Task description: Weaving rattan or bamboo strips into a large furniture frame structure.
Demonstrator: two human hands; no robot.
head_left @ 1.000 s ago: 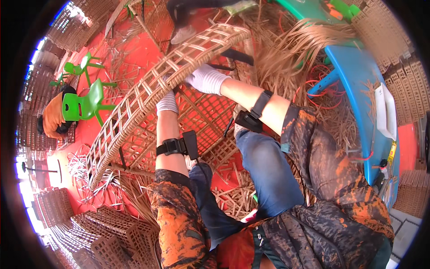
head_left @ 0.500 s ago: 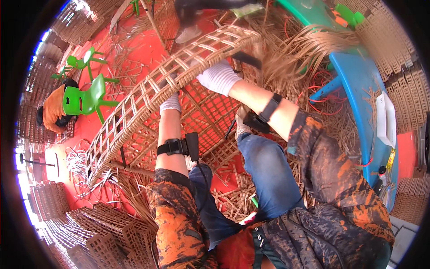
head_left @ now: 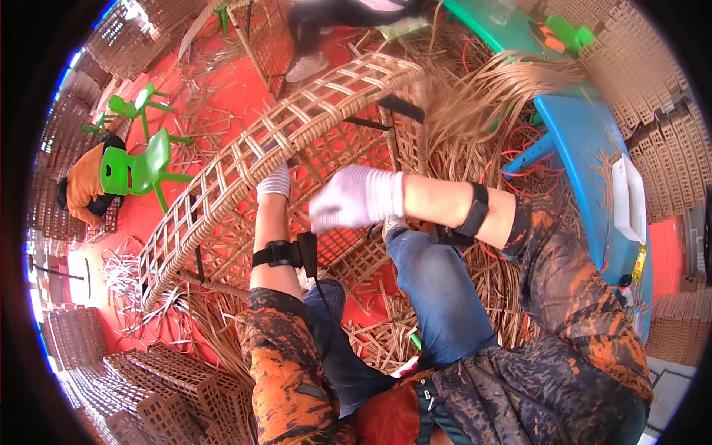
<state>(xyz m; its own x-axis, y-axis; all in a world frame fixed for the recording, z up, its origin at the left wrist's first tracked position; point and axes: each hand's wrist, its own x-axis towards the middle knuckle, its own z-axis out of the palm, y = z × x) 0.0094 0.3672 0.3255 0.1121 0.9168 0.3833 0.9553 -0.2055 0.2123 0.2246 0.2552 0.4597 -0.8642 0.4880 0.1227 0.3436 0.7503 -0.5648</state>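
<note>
1. Right hand point(head_left: 356, 196), white-gloved, now clear of the woven rattan frame point(head_left: 282, 148); half a second ago up against the frame's upper rim, now drawn back toward the knees and hanging in the air in front of the lattice.
2. Meaning, as a judgement: one spell of work at the rim ended, weave left for the moment to the other hand.
3. Left hand point(head_left: 274, 182), also gloved, pressed against the underside of the frame as before; grip hidden behind the slats, so impossible to tell whether closed on a strip or only bracing.
4. Right grip: fingers loosely curled, palm down, nothing visibly held.
5. Frame arched across the red floor point(head_left: 222, 96) over the legs, loose rattan strips point(head_left: 482, 96) piled just beyond it.
</note>
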